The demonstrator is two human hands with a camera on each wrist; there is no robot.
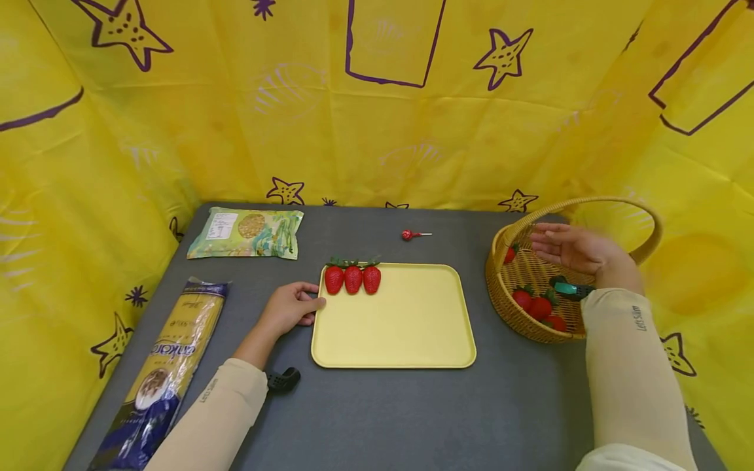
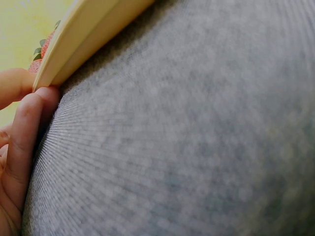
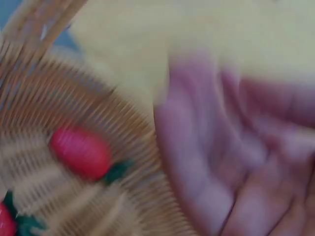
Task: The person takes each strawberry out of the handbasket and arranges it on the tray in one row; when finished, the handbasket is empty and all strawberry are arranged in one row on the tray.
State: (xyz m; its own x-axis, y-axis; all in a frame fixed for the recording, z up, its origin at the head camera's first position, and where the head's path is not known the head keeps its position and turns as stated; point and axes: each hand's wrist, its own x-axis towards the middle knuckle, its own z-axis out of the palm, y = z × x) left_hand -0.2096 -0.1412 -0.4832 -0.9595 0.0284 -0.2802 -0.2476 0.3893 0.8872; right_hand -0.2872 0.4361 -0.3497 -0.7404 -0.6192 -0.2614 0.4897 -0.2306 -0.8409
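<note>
- The left hand [image 1: 291,306] is pinching the tray [image 1: 400,327] at its left edge, one digit over the rim and others tucked beneath: that grip is clamped on.
- The right hand [image 1: 574,250] is hovering over the basket [image 1: 501,307], grip relaxed, holding nothing.
- Three strawberries [image 1: 353,280] are sitting in a row in the tray's far left corner, leaves overhanging the rim; loose strawberries [image 1: 538,307] are lying in the basket.
- The berries are looking light and firm, perhaps smooth enough to be slipping; a gentle hold round the red sides is seeming best, sparing the leaves. The tray is looking stiff and light, its rim offering the hold.
- Farther out on the bench [image 1: 412,418], a lollipop [image 1: 408,235], a green packet [image 1: 250,232] and a long packet [image 1: 165,373] are lying.
- The right arm is hiding part of the basket, so the full berry count is escaping view; the right fingertips are blurring in the wrist view, and the long packet is running off the frame.
</note>
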